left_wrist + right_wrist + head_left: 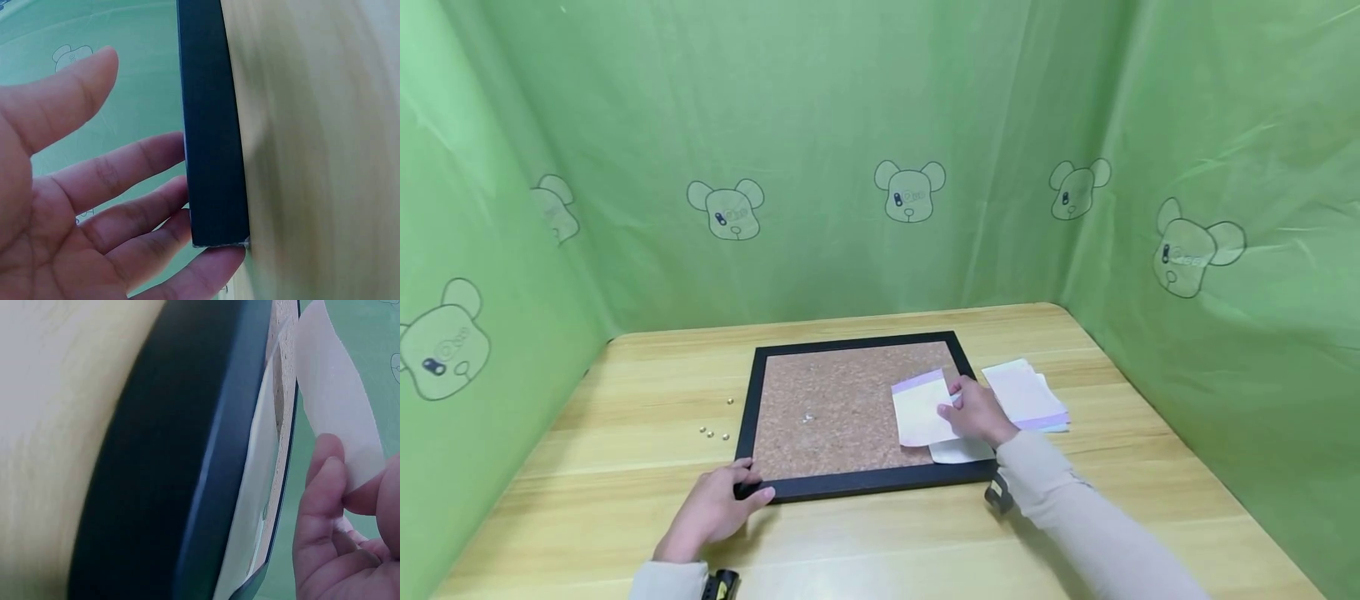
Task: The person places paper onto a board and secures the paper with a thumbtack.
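Observation:
A cork board point(835, 400) in a black frame point(880, 481) lies on the table. My right hand point(977, 412) is over the board's right part and pinches a white sheet of paper point(921, 417) with a purple strip along its far edge. In the right wrist view thumb and fingertips hold the corner of this bent sheet point(340, 394). Under it, another white sheet point(958, 451) lies at the board's near right corner. My left hand point(715, 504) is at the near left corner of the frame, its extended fingers point(150, 153) touching the frame's outer side.
To the right of the board lies a small stack of white sheets point(1026, 396) with a purple strip. Several small gold tacks point(710, 434) are on the table at left. A small shiny thing point(808, 417) is on the cork. Green curtains point(820, 275) enclose the table.

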`<act>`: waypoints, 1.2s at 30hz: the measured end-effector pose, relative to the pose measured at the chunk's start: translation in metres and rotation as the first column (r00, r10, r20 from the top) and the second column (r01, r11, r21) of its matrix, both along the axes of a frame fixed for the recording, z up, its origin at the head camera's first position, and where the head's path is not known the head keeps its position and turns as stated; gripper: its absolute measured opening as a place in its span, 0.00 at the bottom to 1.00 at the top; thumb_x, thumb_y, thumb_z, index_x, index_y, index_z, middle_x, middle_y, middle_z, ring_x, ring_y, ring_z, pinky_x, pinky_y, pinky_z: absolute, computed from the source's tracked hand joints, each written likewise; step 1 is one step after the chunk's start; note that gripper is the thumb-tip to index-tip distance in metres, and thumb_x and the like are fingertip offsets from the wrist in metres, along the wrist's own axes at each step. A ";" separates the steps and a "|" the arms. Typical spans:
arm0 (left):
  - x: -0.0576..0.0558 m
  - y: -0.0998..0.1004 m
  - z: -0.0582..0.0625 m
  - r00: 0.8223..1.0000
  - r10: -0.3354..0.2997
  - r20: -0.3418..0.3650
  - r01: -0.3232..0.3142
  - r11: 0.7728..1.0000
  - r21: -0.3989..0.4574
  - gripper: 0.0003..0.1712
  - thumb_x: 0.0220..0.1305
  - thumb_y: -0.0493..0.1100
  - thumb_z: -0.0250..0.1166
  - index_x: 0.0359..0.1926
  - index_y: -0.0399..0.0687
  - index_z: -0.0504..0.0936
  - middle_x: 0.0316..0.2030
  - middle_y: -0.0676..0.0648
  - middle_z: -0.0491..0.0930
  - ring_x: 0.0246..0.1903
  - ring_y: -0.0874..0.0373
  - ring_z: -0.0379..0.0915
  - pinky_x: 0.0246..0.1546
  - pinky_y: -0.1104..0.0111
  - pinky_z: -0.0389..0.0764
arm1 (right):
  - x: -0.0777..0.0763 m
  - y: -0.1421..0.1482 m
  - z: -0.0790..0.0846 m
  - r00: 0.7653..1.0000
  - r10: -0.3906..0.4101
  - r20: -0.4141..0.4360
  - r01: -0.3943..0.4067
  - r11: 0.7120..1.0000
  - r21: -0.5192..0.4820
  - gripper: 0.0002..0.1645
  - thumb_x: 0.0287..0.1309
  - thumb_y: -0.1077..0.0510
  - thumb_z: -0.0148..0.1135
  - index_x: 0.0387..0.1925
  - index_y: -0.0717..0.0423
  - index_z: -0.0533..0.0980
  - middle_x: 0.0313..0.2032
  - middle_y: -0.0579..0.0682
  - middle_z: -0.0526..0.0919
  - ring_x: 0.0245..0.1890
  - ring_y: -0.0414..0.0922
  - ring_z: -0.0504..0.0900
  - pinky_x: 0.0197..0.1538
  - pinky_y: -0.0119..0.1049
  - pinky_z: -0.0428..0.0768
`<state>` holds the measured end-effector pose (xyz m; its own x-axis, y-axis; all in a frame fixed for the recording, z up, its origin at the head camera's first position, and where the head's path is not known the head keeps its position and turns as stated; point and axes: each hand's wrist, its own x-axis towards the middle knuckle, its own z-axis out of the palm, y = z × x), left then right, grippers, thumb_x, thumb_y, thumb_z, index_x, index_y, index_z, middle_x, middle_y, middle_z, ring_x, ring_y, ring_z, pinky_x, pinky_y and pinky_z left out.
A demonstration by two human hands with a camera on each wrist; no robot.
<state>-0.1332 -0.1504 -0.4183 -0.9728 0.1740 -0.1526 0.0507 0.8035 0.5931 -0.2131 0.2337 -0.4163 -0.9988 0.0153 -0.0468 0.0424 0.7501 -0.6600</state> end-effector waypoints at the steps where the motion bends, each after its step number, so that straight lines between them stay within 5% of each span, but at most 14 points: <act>1: 0.000 0.000 0.000 1.000 0.001 0.000 -0.001 1.000 0.003 0.26 0.63 0.52 0.66 0.53 0.37 0.81 0.67 0.36 0.65 0.65 0.30 0.55 0.62 0.38 0.57 | 0.000 -0.001 0.000 1.000 -0.002 0.005 0.002 1.000 -0.008 0.19 0.59 0.60 0.64 0.47 0.67 0.69 0.30 0.55 0.77 0.29 0.49 0.77 0.34 0.42 0.77; 36: -0.001 0.001 -0.001 1.000 0.009 0.001 -0.009 1.000 -0.001 0.25 0.62 0.54 0.67 0.51 0.38 0.82 0.65 0.36 0.66 0.64 0.30 0.57 0.61 0.37 0.59 | 0.001 -0.035 -0.011 0.999 0.038 0.026 -0.037 0.999 -0.032 0.14 0.58 0.57 0.68 0.35 0.60 0.71 0.29 0.52 0.76 0.30 0.47 0.76 0.37 0.40 0.76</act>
<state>-0.1345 -0.1492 -0.4196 -0.9743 0.1649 -0.1532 0.0430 0.8044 0.5926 -0.2118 0.1984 -0.4277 -0.9970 -0.0240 -0.0729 0.0323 0.7305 -0.6822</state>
